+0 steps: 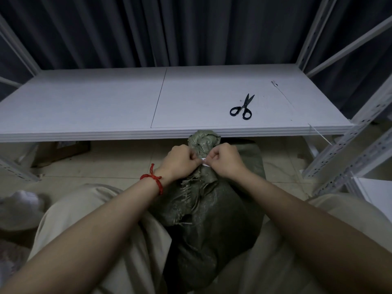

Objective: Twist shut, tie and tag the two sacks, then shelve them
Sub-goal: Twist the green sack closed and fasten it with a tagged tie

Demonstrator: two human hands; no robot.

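Between a seated person's knees, a dark green woven sack stood with its neck twisted shut. Left hand and right hand each pinched a small white tag with curled fingers. Black-handled scissors lay on the white shelf.

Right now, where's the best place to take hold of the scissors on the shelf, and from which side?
By the black handle loops, from the shelf's near edge with the right hand: the scissors lie flat, loops toward you, blades pointing away. It and the left hand pinch the white strip at the sack neck.
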